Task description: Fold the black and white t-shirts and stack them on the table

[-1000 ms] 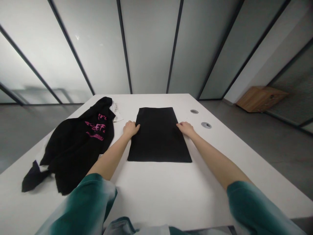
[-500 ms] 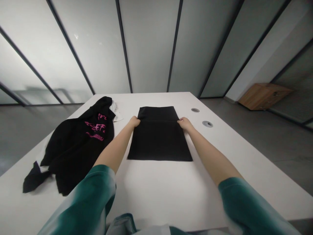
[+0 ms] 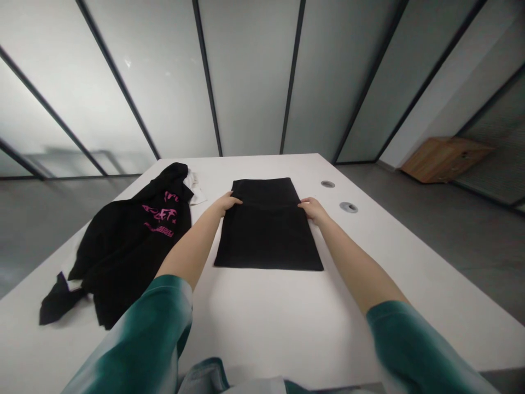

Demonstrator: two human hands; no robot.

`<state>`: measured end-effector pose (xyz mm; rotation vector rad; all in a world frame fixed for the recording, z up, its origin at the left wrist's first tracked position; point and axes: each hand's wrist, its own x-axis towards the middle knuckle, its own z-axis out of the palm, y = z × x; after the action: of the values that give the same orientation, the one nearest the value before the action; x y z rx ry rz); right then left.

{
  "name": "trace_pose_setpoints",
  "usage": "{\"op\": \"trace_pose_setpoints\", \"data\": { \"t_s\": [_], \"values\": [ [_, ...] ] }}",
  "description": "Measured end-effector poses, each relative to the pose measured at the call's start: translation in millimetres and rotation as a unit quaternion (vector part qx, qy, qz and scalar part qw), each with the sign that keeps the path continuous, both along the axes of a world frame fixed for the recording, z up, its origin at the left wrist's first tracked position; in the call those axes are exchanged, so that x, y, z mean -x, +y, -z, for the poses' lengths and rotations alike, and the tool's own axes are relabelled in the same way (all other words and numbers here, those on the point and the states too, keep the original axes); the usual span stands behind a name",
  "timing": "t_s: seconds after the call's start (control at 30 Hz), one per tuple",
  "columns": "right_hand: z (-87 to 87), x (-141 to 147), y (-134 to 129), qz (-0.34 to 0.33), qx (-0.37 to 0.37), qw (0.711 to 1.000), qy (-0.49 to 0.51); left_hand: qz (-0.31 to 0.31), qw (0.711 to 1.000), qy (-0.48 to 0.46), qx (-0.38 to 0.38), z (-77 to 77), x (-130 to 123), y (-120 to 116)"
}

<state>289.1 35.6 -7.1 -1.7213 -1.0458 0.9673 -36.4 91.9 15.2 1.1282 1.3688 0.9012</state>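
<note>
A black garment (image 3: 268, 235), folded into a flat rectangle, lies in front of me, with a crease or fold edge running across its upper part. At its left side, my left hand (image 3: 225, 203) grips the cloth at the height of that crease, its thumb lying on top. Opposite, my right hand (image 3: 312, 209) pinches the right edge between thumb and fingers. The fingertips under the cloth are hidden. To the left of my left arm lies a rumpled black garment (image 3: 123, 241) with pink lettering, apart from the folded one.
Both garments rest on a white table (image 3: 262, 312). White cloth (image 3: 197, 191) shows from under the rumpled garment. Two round cable grommets (image 3: 348, 207) sit in the tabletop on the right. Behind stand frosted glass panels (image 3: 250, 76); a wooden cabinet (image 3: 443, 158) is on the floor at right.
My left hand has shifted slightly inward, its thumb now farther over the cloth. The crease looks flatter. My right hand has barely moved, and the rumpled garment lies as before.
</note>
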Motion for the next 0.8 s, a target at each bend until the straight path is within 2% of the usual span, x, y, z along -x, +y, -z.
{"op": "trace_pose_setpoints", "data": {
  "t_s": [0.13, 0.3, 0.4, 0.47, 0.53, 0.67, 0.73, 0.8],
  "values": [
    [-0.9, -2, -2, 0.010, -0.008, 1.000, 0.010, -0.058, 0.998, 0.008, 0.012, -2.0, 5, -4],
    [-6.3, -3, -4, 0.029, -0.034, 0.997, 0.061, -0.045, 0.992, -0.117, -0.026, -6.0, 11, -12],
    [-17.0, -4, 2, 0.035, -0.074, 0.992, 0.096, -0.035, 0.984, -0.166, -0.044, -16.7, 10, -7],
    [-30.8, -4, 11, 0.034, -0.108, 0.988, 0.108, -0.024, 0.982, -0.181, -0.052, -30.5, 10, 4],
    [-50.7, -6, 26, 0.033, -0.140, 0.984, 0.110, -0.012, 0.980, -0.185, -0.067, -50.5, 11, 18],
    [-100.0, -14, 59, 0.028, -0.214, 0.972, 0.098, 0.014, 0.971, -0.178, -0.160, -103.0, 14, 44],
    [-118.8, -19, 68, 0.011, -0.262, 0.962, 0.075, 0.023, 0.964, -0.156, -0.215, -126.4, 16, 46],
    [-125.4, -24, 65, -0.011, -0.301, 0.953, 0.036, 0.026, 0.957, -0.128, -0.259, -138.9, 19, 39]
  ]
}}
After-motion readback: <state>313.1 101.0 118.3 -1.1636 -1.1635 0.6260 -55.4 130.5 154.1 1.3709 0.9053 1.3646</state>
